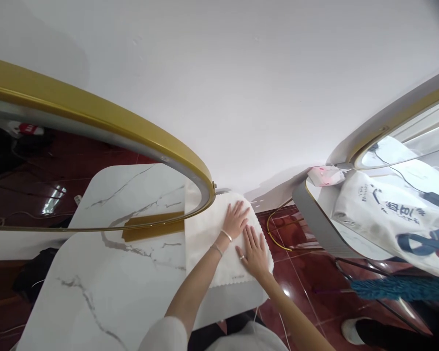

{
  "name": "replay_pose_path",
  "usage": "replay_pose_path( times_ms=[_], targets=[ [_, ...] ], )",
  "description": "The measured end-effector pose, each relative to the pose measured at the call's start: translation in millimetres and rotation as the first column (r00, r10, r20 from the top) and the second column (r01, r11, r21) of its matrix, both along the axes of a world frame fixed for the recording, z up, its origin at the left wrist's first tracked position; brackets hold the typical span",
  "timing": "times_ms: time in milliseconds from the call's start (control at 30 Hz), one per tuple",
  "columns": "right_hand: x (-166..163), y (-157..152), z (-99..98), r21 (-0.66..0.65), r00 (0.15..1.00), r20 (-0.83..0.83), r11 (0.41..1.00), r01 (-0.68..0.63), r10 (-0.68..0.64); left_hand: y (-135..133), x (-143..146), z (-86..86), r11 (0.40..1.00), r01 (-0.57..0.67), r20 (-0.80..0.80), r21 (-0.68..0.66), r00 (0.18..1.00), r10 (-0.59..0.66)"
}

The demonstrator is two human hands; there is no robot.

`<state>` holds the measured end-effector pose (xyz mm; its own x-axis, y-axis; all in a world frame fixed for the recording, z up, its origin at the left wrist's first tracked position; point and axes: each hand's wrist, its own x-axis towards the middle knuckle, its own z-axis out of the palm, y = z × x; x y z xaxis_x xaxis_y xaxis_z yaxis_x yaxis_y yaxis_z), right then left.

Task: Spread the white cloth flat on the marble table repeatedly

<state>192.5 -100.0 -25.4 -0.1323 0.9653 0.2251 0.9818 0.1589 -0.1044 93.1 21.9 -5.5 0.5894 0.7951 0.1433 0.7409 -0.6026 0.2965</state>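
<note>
A white cloth [205, 234] with a scalloped edge lies on the right end of a white marble-patterned table [106, 273]. My left hand [236, 218] rests flat on the far part of the cloth, fingers stretched out, with two bracelets on the wrist. My right hand [255, 249] lies flat on the cloth just nearer to me, fingers spread, a ring on one finger. Neither hand holds anything.
A gold-rimmed oval mirror [106, 124] stands at the table's far edge against a white wall. To the right, a second table [314, 219] carries a printed white bag [388, 214] and a small packet [324, 175]. A blue duster [398, 287] and a shoe [351, 329] lie over red floor tiles.
</note>
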Motion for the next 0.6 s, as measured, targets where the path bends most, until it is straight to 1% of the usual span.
replay_pose_path(
  times_ms=[33, 100, 200, 233, 300, 333, 367, 433, 500, 600],
  targets=[
    [1.0, -11.6, 0.4, -0.011, 1.0, -0.003, 1.0, 0.006, -0.006, -21.2, -7.0, 0.7, 1.0, -0.018, 0.007, -0.004, 1.0, 0.018],
    [3.5, -35.2, 1.6, -0.029, 1.0, -0.006, 1.0, 0.005, -0.005, -70.5, -27.8, 1.7, 0.992, -0.127, 0.008, -0.008, 0.992, 0.127],
    [6.0, -66.1, 3.2, -0.035, 1.0, -0.015, 0.999, -0.004, 0.003, -148.6, -65.9, 1.3, 0.939, -0.344, -0.038, 0.013, 0.938, 0.344],
    [6.1, -73.9, 3.5, -0.032, 1.0, -0.022, 0.999, -0.008, 0.007, -171.8, -77.1, 0.5, 0.919, -0.393, -0.061, 0.019, 0.917, 0.393],
    [5.1, -84.1, 3.2, -0.024, 0.999, -0.035, 0.999, -0.023, 0.022, -208.0, -93.3, -1.5, 0.902, -0.43, -0.088, 0.034, 0.898, 0.432],
    [4.3, -86.2, 2.6, -0.02, 0.999, -0.042, 0.999, -0.033, 0.032, -219.4, -97.9, -2.5, 0.898, -0.438, -0.092, 0.037, 0.893, 0.44],
    [3.4, -86.5, 1.7, -0.015, 0.998, -0.049, 0.999, -0.042, 0.041, -225.7, -100.3, -3.3, 0.895, -0.445, -0.087, 0.037, 0.891, 0.446],
    [2.2, -82.2, -0.9, 0.011, 0.996, -0.068, 0.998, -0.058, 0.059, -222.3, -100.6, -3.8, 0.88, -0.474, -0.045, 0.029, 0.879, 0.475],
    [2.3, -74.0, -4.1, 0.055, 0.993, -0.091, 0.996, -0.068, 0.073, -200.4, -98.4, -2.9, 0.859, -0.511, 0.028, 0.028, 0.859, 0.511],
    [3.4, -62.9, -6.9, 0.108, 0.989, -0.124, 0.992, -0.071, 0.084, -150.3, -96.6, -1.7, 0.825, -0.564, 0.101, 0.038, 0.823, 0.558]
  ],
)
